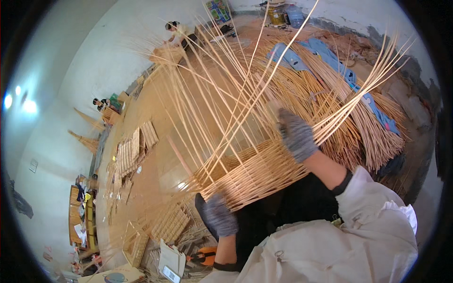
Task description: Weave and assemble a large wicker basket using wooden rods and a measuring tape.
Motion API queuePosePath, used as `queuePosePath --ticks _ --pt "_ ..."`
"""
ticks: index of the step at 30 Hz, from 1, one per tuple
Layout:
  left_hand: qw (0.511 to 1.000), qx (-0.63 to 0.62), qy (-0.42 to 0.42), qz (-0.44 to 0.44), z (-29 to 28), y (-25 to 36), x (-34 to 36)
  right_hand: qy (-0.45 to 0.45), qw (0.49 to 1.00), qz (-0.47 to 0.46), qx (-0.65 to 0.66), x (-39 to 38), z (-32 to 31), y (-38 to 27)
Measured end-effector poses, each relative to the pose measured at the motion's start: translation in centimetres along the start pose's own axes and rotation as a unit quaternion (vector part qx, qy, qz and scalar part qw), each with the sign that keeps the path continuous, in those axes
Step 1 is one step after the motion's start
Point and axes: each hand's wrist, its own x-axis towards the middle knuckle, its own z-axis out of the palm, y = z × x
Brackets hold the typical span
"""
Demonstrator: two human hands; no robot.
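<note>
A half-woven rectangular wicker basket [250, 179] with tall upright rods [217, 108] fanning from its top rests over my lap, slightly tilted. My left hand [217, 214], in a grey knit glove, grips its near left lower corner. My right hand [297, 134], gloved alike, is raised at the basket's right end, its fingers closed around a pale, blurred stick among the rods; what exactly it is, I cannot make out. A bundle of long rods [349, 108] curves up to the right behind that hand.
Heaps of rods [373, 141] with blue cloth [325, 54] lie right. Woven panels [134, 151] and orange-handled cutters [203, 254] lie left and below. Two other people [179, 35] [101, 106] work by the far wall. A cluttered wooden shelf [75, 221] stands left; buckets [276, 16] stand at the back.
</note>
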Motion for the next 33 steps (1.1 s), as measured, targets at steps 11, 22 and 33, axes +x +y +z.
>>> queuePosePath --ticks 11,22,33 --pt "0.909 -0.258 -0.294 -0.146 8.8 11.1 5.1 -0.458 0.876 0.041 -0.143 2.0 3.8 -3.1" --pt "0.971 -0.21 -0.113 0.033 7.4 11.3 3.7 -0.204 0.964 -0.118 0.123 -22.3 -5.4 14.1" --pt "0.964 -0.064 -0.236 0.108 8.4 10.9 1.0 -0.369 0.809 0.453 -0.073 -37.7 -13.0 28.0"
